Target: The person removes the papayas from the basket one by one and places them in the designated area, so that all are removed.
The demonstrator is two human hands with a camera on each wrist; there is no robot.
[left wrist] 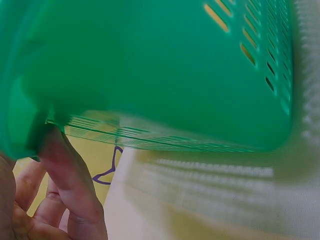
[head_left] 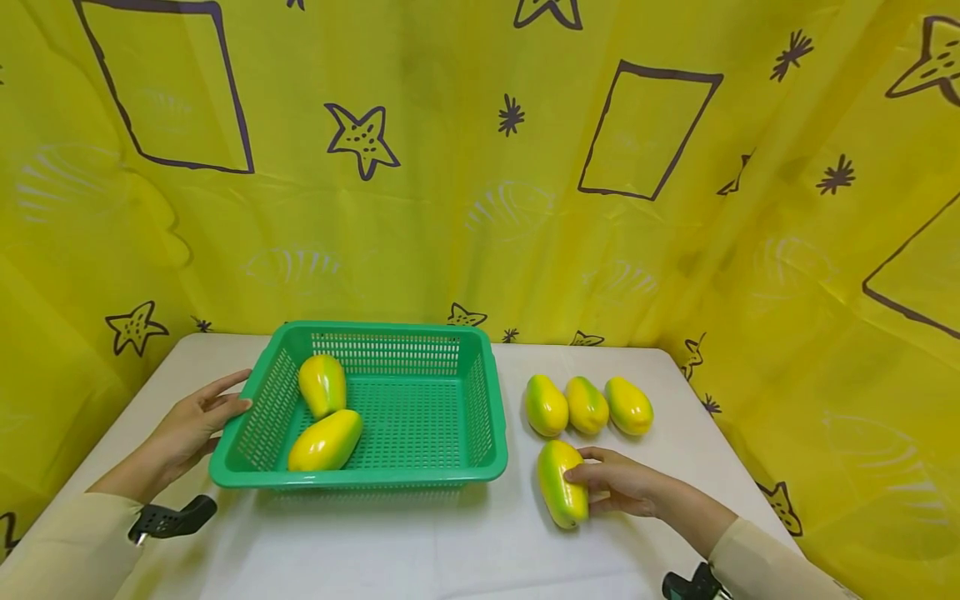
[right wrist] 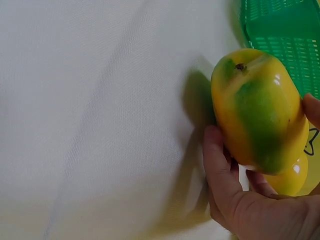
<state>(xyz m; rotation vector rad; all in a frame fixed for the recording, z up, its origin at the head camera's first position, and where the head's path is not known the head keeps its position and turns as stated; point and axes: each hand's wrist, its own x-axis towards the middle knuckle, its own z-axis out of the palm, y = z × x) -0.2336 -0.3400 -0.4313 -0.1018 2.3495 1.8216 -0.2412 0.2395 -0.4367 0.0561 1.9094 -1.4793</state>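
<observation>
My left hand (head_left: 197, 423) holds the left rim of a green plastic basket (head_left: 360, 479), thumb over the edge and fingers below it. In the left wrist view, a finger (left wrist: 70, 180) tucks under the lip of the basket (left wrist: 150, 65). Two yellow-green papayas, one upper (head_left: 322, 385) and one lower (head_left: 326, 442), lie in the basket's left part. To the right of the basket, my right hand (head_left: 626, 485) grips another papaya (head_left: 562, 487) from its right side. The right wrist view shows thumb and fingers on either side of this papaya (right wrist: 260, 110).
Behind the right hand, three more papayas lie in a row: left (head_left: 546, 406), middle (head_left: 587, 406) and right (head_left: 630, 407). A white cloth covers the table (head_left: 360, 550). Yellow patterned curtain (head_left: 435, 217) hangs along the table's back and sides.
</observation>
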